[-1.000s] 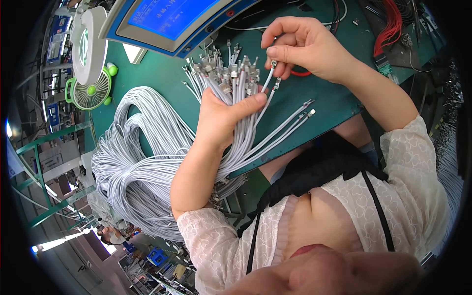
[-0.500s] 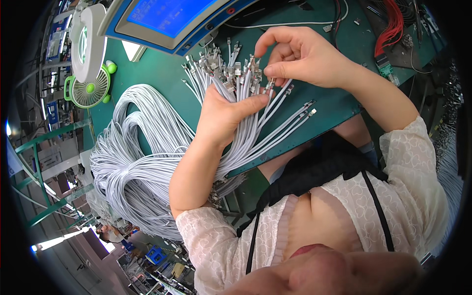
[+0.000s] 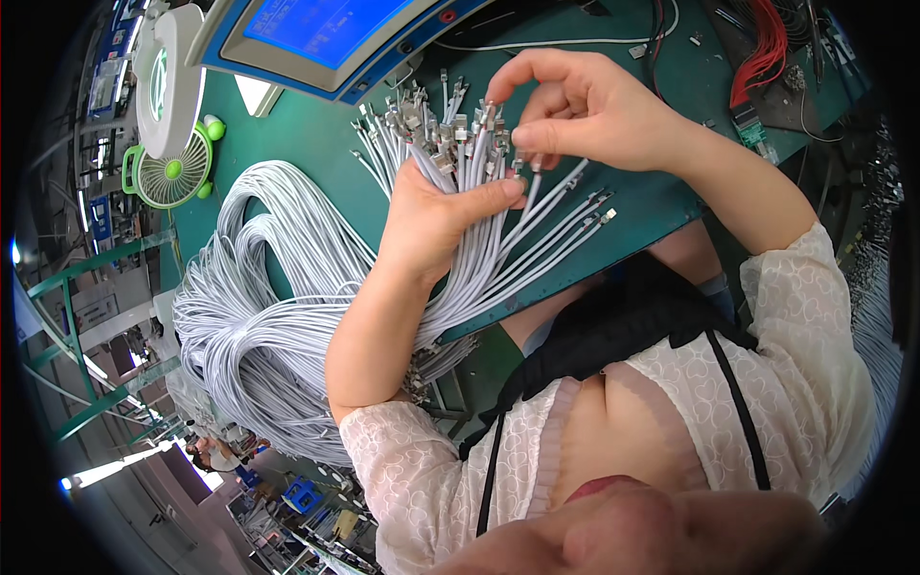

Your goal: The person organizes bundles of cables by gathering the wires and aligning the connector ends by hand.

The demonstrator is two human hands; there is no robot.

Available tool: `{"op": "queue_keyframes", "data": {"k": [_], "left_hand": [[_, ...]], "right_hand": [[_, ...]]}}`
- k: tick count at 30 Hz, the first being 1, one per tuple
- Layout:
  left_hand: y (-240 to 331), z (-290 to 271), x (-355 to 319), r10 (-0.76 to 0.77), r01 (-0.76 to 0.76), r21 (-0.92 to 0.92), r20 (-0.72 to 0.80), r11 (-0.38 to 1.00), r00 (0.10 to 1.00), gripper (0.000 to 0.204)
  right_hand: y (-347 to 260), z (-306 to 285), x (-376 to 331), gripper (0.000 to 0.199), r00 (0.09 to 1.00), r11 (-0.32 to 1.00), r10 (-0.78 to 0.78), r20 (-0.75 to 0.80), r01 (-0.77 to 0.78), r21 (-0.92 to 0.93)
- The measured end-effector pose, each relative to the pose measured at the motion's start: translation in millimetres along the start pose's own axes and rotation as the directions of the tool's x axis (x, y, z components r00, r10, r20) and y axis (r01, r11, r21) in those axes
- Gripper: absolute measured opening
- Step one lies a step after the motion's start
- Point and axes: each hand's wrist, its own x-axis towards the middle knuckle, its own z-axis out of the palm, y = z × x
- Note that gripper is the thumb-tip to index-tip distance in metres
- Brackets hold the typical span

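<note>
The left hand point(image 3: 436, 216) clamps the cable bundle point(image 3: 479, 259) beside the blue screen point(image 3: 316, 24); the right hand point(image 3: 585, 110) fingers should pinch one connector point(image 3: 491, 117) squarely, pulling it straight.

This is a factory assembly station for cable work. Under the hands lies a green work mat point(image 3: 316, 144); above them stands a blue-framed test screen point(image 3: 326, 34). To their left, a great coil of grey cables point(image 3: 259, 316), a small green desk fan point(image 3: 171, 175), and metal racking point(image 3: 86, 287) lining the shop floor beyond.
</note>
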Motion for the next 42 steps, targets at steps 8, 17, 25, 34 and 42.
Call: {"op": "queue_keyframes", "data": {"k": [8,17,25,34,42], "left_hand": [[-1.3,-2.4,0.5,0.034,-0.035,-0.014,-0.028,0.999,0.999,0.034],[0.6,0.7,0.5,0.049,-0.049,0.003,-0.045,0.999,0.998,0.038],[-2.4,-1.9,2.2,0.059,-0.055,0.082,-0.038,0.995,0.998,0.036],[-1.0,-3.9,5.1,0.085,-0.084,0.030,-0.061,0.996,0.994,0.038],[-0.4,3.9,4.2,0.103,-0.098,0.080,-0.068,0.992,0.992,0.039]], "right_hand": [[-4.6,-0.9,-0.2,0.026,0.993,0.995,0.098,0.062,-0.096,-0.026],[1.9,-4.6,2.6,0.026,0.997,1.000,0.022,0.068,-0.023,0.014],[-0.1,-0.6,1.1,0.029,0.992,0.997,0.067,0.108,-0.071,0.033],[3.8,-2.3,2.7,0.033,0.998,0.996,0.036,0.051,-0.040,0.077],[5.5,-6.1,4.1,0.025,1.000,1.000,0.026,0.014,-0.026,0.009]]}}
